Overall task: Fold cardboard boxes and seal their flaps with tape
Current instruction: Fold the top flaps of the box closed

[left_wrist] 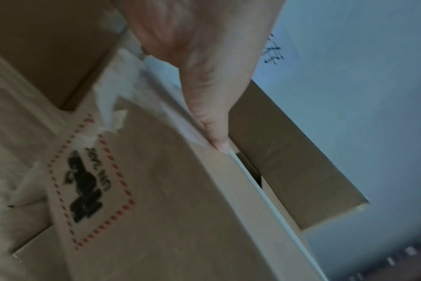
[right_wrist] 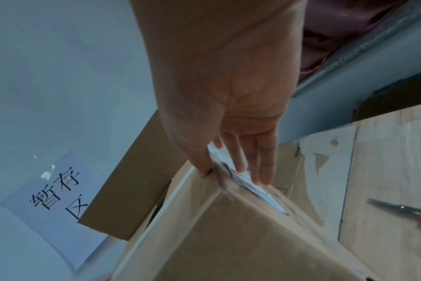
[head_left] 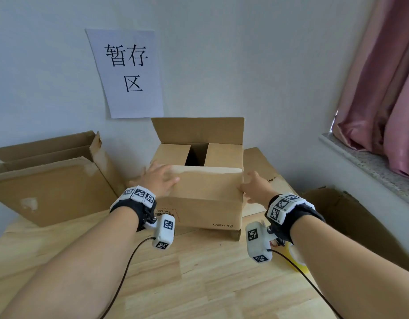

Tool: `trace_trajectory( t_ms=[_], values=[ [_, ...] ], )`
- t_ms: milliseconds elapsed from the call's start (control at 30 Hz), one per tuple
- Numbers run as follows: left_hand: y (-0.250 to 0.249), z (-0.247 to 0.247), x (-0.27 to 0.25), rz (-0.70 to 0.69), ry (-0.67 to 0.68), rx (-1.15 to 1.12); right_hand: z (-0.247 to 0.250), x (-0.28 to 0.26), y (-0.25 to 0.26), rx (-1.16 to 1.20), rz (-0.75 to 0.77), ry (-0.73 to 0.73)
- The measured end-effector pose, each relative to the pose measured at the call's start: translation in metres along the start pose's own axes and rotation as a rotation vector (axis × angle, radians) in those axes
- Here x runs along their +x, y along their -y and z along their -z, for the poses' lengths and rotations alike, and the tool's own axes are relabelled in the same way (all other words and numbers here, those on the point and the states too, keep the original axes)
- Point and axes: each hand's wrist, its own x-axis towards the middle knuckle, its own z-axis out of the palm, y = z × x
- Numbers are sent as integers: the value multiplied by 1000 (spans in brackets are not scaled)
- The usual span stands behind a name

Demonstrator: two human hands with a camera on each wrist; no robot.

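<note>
An open cardboard box (head_left: pixel 205 212) stands on the wooden table (head_left: pixel 198 279), printed side toward me. Its far flap (head_left: pixel 198 130) stands upright and the two side flaps (head_left: pixel 224 155) lie folded inward. The near flap (head_left: pixel 208 183) is tilted up over the opening. My left hand (head_left: pixel 159 178) lies flat on that flap's left part with straight fingers; the thumb (left_wrist: pixel 216 133) runs along the flap's edge. My right hand (head_left: pixel 254 185) touches the flap's right corner, with the thumb (right_wrist: pixel 202 171) on the flap and straight fingers (right_wrist: pixel 255 165) along the box's side. A yellow tape roll (head_left: pixel 298 256) lies under my right wrist.
Another open box (head_left: pixel 49 180) sits at the left against the wall. Flat cardboard (head_left: pixel 265 171) lies to the right of the box. Red-handled scissors (right_wrist: pixel 406 211) lie on the table at the right. A dark box (head_left: pixel 350 217) stands beyond the table's right edge, under the window sill (head_left: pixel 369 162).
</note>
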Motion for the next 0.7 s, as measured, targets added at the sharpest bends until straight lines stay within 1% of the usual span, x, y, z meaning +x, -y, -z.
trace_trajectory(
  t_ms=[67, 133, 200, 333, 467, 567, 633, 700],
  values=[
    [15, -1, 1, 41, -13, -66, -1, 3, 2, 19, -16, 15],
    [28, 0, -2, 119, 28, -210, -2, 6, 4, 61, -31, 47],
    [32, 2, -4, 138, 36, -265, -3, 11, 6, 79, -34, 38],
    [22, 1, -6, 118, 60, -215, -2, 20, 13, 20, -29, -43],
    [19, -11, -1, 163, 104, -173, -8, 31, 15, -4, -25, -57],
    [17, -13, 1, 160, 101, -183, -9, 34, 20, -69, -51, -46],
    [18, -12, 4, 141, 89, -162, -10, 36, 24, -39, -60, -67],
    [18, -9, 5, 144, 111, -154, -11, 32, 28, 52, -81, -59]
  ],
)
